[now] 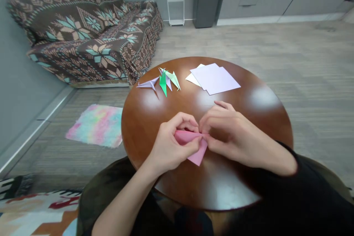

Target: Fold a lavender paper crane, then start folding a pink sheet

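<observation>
Between my two hands is a folded piece of pink origami paper (198, 158), held just above the near half of the round table, one pointed corner hanging toward me. My left hand (173, 143) is closed on its left side, thumb in front and fingers behind. At the paper's upper right edge, my right hand (229, 129) pinches with thumb and index finger. The fingertips of both hands nearly meet there and partly hide the folds.
On the round brown table (143, 125), several folded paper cranes (163, 81) in purple and green lie at the far left. A stack of lilac and white paper sheets (215, 78) lies at the far right. Beyond stand a covered sofa (91, 40) and a fluffy rug (96, 125).
</observation>
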`<move>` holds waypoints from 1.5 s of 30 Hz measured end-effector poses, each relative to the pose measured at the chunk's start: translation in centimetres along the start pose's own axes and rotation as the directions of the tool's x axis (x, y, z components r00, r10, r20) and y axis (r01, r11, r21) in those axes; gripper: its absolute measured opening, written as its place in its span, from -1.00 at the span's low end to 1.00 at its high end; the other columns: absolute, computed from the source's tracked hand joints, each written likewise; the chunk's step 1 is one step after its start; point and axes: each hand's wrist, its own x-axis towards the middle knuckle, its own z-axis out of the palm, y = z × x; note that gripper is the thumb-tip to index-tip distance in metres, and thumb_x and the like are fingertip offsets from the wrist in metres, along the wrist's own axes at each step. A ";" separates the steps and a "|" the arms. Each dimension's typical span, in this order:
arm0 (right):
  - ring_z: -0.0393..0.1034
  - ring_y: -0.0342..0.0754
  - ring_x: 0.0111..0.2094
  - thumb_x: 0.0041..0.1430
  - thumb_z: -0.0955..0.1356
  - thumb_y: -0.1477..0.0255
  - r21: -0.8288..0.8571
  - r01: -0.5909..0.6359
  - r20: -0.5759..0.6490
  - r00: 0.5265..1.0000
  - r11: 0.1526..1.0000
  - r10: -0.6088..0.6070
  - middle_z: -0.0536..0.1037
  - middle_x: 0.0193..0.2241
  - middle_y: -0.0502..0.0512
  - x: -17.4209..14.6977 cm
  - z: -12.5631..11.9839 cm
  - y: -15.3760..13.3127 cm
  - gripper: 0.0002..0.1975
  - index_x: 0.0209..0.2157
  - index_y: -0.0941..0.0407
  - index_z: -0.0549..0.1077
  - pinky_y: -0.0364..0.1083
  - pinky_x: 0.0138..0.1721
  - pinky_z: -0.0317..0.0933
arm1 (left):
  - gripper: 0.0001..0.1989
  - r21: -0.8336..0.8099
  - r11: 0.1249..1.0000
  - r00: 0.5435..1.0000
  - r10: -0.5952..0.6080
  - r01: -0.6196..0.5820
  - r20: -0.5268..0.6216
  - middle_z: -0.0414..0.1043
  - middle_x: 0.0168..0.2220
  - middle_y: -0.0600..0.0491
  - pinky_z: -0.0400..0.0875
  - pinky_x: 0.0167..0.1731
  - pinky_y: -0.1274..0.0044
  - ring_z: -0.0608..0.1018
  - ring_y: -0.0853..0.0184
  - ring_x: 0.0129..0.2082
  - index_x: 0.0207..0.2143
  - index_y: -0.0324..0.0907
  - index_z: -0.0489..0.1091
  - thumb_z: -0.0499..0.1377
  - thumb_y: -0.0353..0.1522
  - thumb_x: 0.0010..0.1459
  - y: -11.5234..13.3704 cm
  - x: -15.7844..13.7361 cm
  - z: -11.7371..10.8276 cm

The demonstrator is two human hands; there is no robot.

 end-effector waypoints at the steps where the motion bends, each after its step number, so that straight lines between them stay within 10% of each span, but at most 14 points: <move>1: 0.47 -0.04 -0.25 0.28 0.38 0.53 0.002 0.006 -0.006 1.000 1.000 -0.006 0.59 -0.35 -0.02 0.0 0.1 0.0 -0.87 -0.38 0.08 0.42 0.21 0.32 -0.13 | -0.76 0.001 1.000 1.000 -0.011 0.011 0.007 0.52 -0.35 0.14 0.39 -0.36 0.63 0.54 0.44 -0.40 -0.20 -0.13 0.38 0.36 -0.48 0.12 0.0 0.0 0.0; 15: 0.44 -0.03 -0.30 0.17 0.41 0.62 0.154 0.011 -0.106 0.994 0.988 0.005 0.60 -0.33 0.03 0.2 -0.7 0.5 -0.84 -0.39 0.08 0.44 0.01 -0.06 0.22 | -0.54 -0.083 0.993 0.995 -0.089 0.085 -0.046 0.53 -0.40 0.16 0.34 -0.49 0.59 0.49 0.41 -0.51 -0.12 -0.08 0.26 0.39 -0.48 -0.01 -0.3 0.4 -0.9; 45: 0.50 0.05 -0.27 0.22 0.49 0.39 0.227 -0.072 -0.250 0.959 0.971 0.130 0.61 -0.33 0.07 -1.0 -2.3 1.6 -0.84 -0.42 0.05 0.50 0.01 -0.18 0.35 | -0.57 -0.127 0.990 0.995 -0.071 0.061 -0.076 0.52 -0.43 0.17 0.35 -0.36 0.59 0.54 0.42 -0.45 -0.16 -0.08 0.18 0.36 -0.46 0.04 -1.0 0.8 -2.0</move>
